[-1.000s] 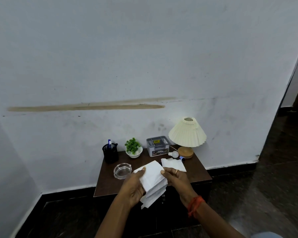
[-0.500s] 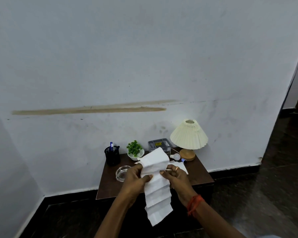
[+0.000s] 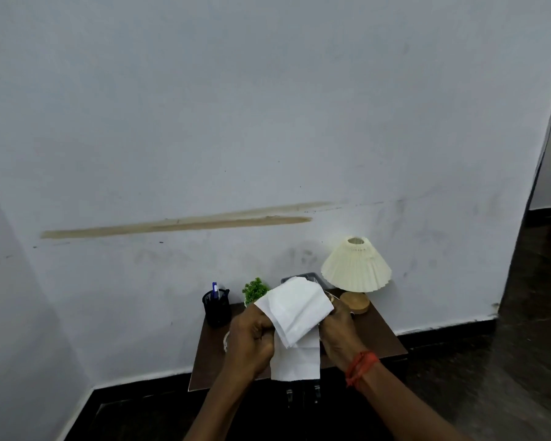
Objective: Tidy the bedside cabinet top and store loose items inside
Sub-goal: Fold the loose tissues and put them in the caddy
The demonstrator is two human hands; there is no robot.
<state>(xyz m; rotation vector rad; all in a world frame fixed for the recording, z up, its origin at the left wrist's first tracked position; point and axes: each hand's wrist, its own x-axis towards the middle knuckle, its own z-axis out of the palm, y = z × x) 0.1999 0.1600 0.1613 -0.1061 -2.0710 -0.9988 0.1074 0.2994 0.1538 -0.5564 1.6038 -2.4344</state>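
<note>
Folding is underway: left hand (image 3: 252,342) and right hand (image 3: 337,335) both pinch the white creased paper sheet (image 3: 295,316) low in the frame, which I judge next needs creasing flat for storing inside the dark brown cabinet worktop (image 3: 379,335).

Pale stained wall (image 3: 268,122), dark glossy floor (image 3: 506,361), black skirting (image 3: 442,329), doorway right.

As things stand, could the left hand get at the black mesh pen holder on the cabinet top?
Probably not at once: the left hand and the right hand are both gripping the white folded paper. The black mesh pen holder stands unobstructed just up and left of it.
</note>
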